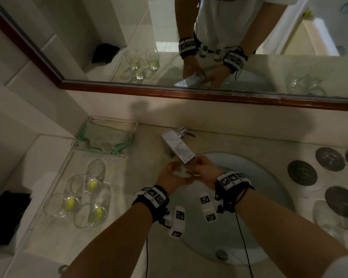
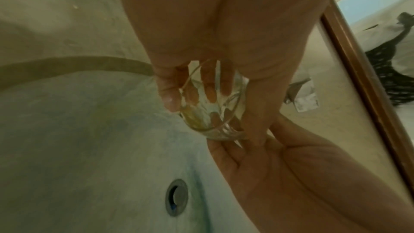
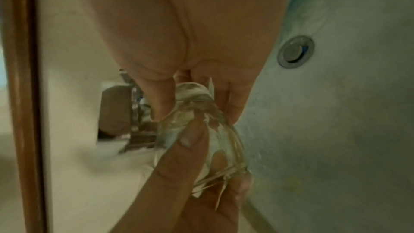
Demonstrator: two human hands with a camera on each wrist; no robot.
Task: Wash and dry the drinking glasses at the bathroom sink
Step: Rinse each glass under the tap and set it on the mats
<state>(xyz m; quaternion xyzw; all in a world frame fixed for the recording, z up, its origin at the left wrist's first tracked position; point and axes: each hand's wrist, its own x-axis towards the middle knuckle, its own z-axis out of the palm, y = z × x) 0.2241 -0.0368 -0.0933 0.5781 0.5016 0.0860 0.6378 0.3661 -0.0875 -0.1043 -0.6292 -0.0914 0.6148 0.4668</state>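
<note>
A clear drinking glass (image 1: 184,171) lies sideways just below the faucet spout (image 1: 186,155), over the sink basin (image 1: 255,189). My left hand (image 1: 176,173) grips its body, fingers curled round the rim end (image 2: 212,102) and thumb across the side. My right hand (image 1: 199,167) pinches the thick base end (image 3: 199,112) between thumb and fingers. White streaks and a yellowish film show on the glass (image 3: 201,134). Whether water is running I cannot tell.
On a clear tray (image 1: 54,177) at the left lie several glasses with yellow residue (image 1: 70,203). Behind it a greenish cloth (image 1: 105,139) sits in a clear dish. Dark round coasters (image 1: 301,173) and clear glasses (image 1: 329,219) are at the right. A black cloth (image 1: 6,215) lies far left.
</note>
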